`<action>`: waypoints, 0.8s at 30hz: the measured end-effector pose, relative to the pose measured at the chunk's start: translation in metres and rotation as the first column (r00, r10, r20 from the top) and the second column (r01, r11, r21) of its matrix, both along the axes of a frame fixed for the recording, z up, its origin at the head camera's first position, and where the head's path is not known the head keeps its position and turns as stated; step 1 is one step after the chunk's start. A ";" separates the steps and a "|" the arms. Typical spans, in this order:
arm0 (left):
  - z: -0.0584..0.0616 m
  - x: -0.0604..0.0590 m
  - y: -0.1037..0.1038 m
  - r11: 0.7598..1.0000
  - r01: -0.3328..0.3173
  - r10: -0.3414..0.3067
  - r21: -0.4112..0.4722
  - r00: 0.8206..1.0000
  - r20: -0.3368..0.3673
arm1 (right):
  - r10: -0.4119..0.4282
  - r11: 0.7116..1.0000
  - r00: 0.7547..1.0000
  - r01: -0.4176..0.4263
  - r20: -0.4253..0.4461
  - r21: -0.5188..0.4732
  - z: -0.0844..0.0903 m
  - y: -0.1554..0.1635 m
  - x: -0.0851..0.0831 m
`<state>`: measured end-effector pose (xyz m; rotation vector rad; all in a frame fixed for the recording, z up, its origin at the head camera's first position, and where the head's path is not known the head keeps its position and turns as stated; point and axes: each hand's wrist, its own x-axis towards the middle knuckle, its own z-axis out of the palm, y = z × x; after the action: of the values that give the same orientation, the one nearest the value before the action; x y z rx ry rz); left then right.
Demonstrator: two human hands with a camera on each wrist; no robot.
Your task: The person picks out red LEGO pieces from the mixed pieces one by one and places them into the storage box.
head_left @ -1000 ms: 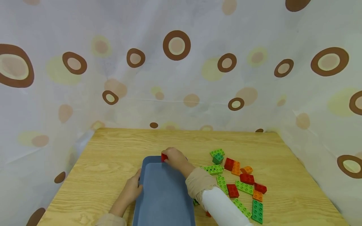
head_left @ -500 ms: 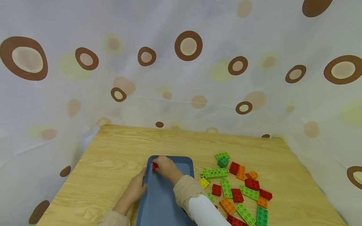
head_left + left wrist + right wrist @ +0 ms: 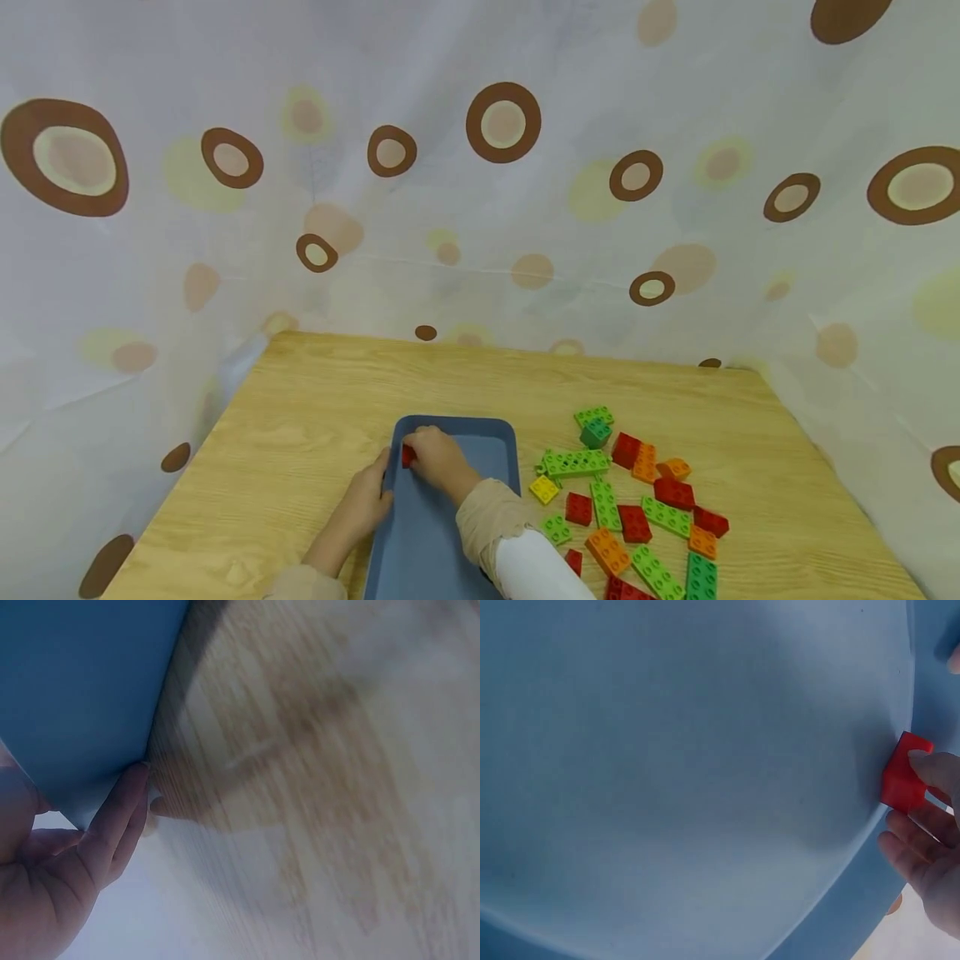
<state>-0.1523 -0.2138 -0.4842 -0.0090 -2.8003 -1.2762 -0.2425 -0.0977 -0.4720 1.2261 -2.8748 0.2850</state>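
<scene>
A blue-grey rectangular tray point(image 3: 431, 533) lies on the table in front of me. My left hand point(image 3: 362, 500) grips its left side, thumb over the rim and fingers along the outer wall; the left wrist view shows those fingers point(image 3: 112, 817) against the blue side. Inside the tray's far left corner, my right hand point(image 3: 441, 460) pinches a small red toy brick point(image 3: 408, 456) between thumb and fingers. Seen from the right wrist, the red brick point(image 3: 905, 772) stands right at the foot of the tray wall. The right hand covers much of it in the head view.
Loose toy bricks lie to the right of the tray: a yellow brick point(image 3: 543, 489), an orange brick point(image 3: 607, 551), several red and green ones, including a dark green plate point(image 3: 701, 575). A patterned curtain point(image 3: 480, 208) hangs behind the wooden table point(image 3: 337, 375).
My right hand has brought the red brick from the tray's far rim leftward and down into the far left corner. The left hand keeps its grip on the tray. The head view has shifted slightly.
</scene>
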 end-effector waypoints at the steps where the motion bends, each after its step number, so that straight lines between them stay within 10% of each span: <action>1: 0.000 0.001 0.000 1.000 0.001 -0.001 -0.001 1.000 -0.001 | -0.006 1.000 1.000 0.006 0.001 0.001 -0.001 0.001 0.001; 14: -0.003 0.006 0.003 1.000 -0.015 0.015 -0.011 1.000 -0.010 | -0.085 0.957 0.996 0.080 -0.007 -0.279 0.014 0.047 -0.019; 24: 0.000 0.000 0.001 0.998 -0.028 0.026 -0.054 0.999 -0.026 | -0.312 0.894 0.950 0.298 0.012 -0.333 0.041 0.155 -0.067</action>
<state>-0.1521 -0.2124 -0.4846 0.0096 -2.8027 -1.1851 -0.3099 0.0570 -0.4310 0.7039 -2.7699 0.6912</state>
